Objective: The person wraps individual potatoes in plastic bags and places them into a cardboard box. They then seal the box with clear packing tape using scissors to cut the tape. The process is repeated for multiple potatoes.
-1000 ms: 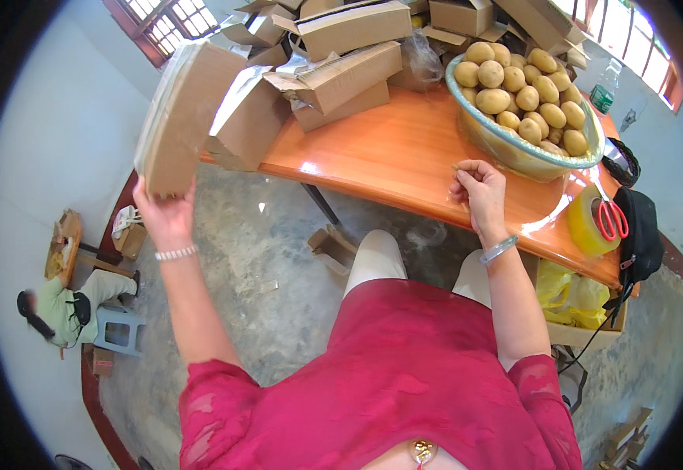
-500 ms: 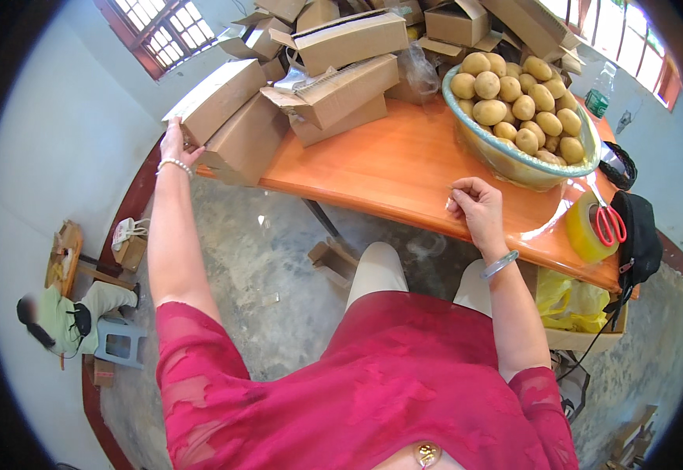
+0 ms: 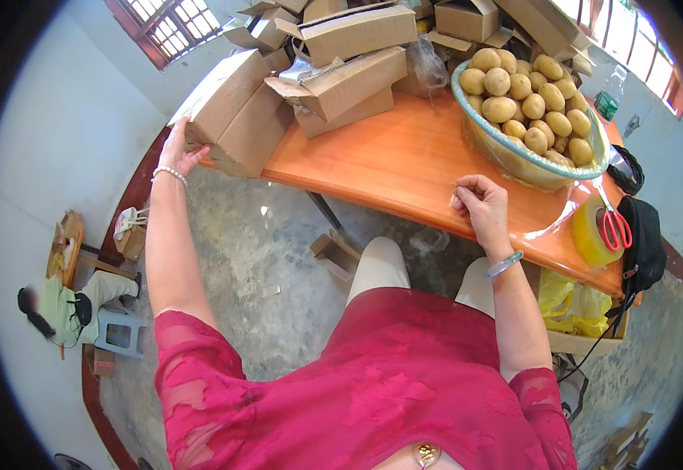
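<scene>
My left hand reaches out to the left end of the orange table and presses against the end of a brown cardboard box that lies on another box at the table's edge. My right hand rests on the table's near edge, fingers curled loosely with nothing visible in them. Just beyond it stands a large bowl heaped with several yellow-brown round fruits.
More cardboard boxes are stacked at the back of the table. A roll of yellow tape with red-handled scissors sits at the right end, beside a black bag. A person sits low at the far left.
My left hand held a box up in the air; it has set the box down onto the stack at the table's left end and stays against it. My right hand has barely moved.
</scene>
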